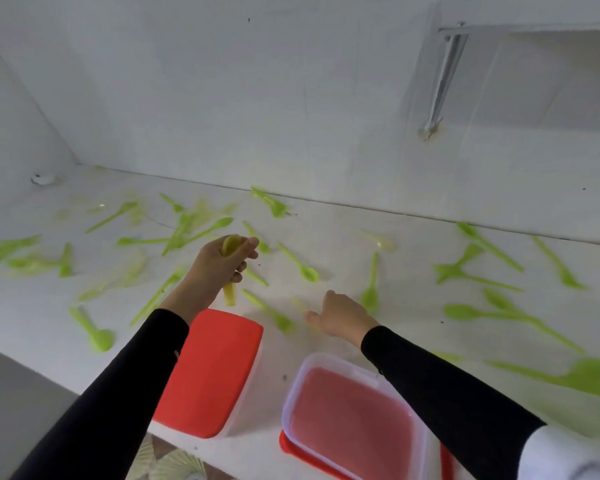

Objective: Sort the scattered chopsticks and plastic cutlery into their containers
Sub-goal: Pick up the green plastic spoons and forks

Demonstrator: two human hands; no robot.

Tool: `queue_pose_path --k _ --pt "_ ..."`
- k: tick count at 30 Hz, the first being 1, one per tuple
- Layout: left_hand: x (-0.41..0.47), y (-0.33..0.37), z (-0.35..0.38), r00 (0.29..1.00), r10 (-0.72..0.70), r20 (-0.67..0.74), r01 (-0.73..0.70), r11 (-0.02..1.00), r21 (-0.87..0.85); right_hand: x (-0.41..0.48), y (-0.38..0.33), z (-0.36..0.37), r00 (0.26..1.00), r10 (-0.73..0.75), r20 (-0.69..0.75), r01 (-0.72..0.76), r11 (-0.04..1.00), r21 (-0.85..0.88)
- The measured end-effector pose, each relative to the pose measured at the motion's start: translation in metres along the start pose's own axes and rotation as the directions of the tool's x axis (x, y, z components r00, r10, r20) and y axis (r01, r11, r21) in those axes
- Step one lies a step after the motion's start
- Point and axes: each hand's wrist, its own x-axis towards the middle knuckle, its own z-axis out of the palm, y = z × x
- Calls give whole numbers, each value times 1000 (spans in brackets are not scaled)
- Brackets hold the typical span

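L fingers [248, 244]: curled round a pale yellow utensil [230, 294]. Rounded end shows above the thumb, handle end sticks out below the palm. One pc or several stacked: cannot tell.
L hand [218, 268]: held off the counter, at 12 o'clock of the lidded tub.
R thumb [311, 317]: out toward 9 o'clock. Other fingertips are hidden behind the knuckles, so grip state cannot tell.
R hand [343, 317]: low over the counter, at 12 o'clock of the open tub. Blurred pale pc [300, 304] just beside the thumb; contact cannot tell.
Sleeves [118, 403]: 2, black, matte. The R one crosses the open tub's rim at approx. 2 o'clock.
Lidded tub [208, 372]: 1. Translucent body, rounded rectangle, glossy red lid on.
Open tub [293, 393]: 1. Clear plastic, rounded rectangle, stands on a red lid [291, 450]. Its 6 o'clock edge is cut off by the frame.
Green cutlery [298, 263]: thin bright-green plastic, mostly spoon shapes, lying flat from 9 to 3 o'clock. Well over 12; motion blur prevents an exact count.
Counter [343, 237]: white, smooth.
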Motion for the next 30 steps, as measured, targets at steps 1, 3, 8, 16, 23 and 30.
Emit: queue_pose_path --k 1,3,8,16,23,30 --pt "8 -1 -3 1000 -3 25 3 1000 9 5 -3 3 1000 7 4 -7 1000 -19" --pt "19 -4 -8 997 0 79 -2 999 35 12 -5 6 1000 -13 15 13 1000 -27" --pt "59 -12 -16 989 13 144 -31 992 122 44 2 -15 994 -19 -105 43 972 233" --pt "99 -29 17 935 -20 355 -58 976 209 90 64 -56 832 263 -489 -74 926 371" --pt "82 -40 63 936 38 349 -48 999 22 122 92 -71 862 254 -439 -166 959 228" --pt "75 -64 76 974 -8 228 36 992 -119 130 98 -63 848 280 -451 -202 956 214"
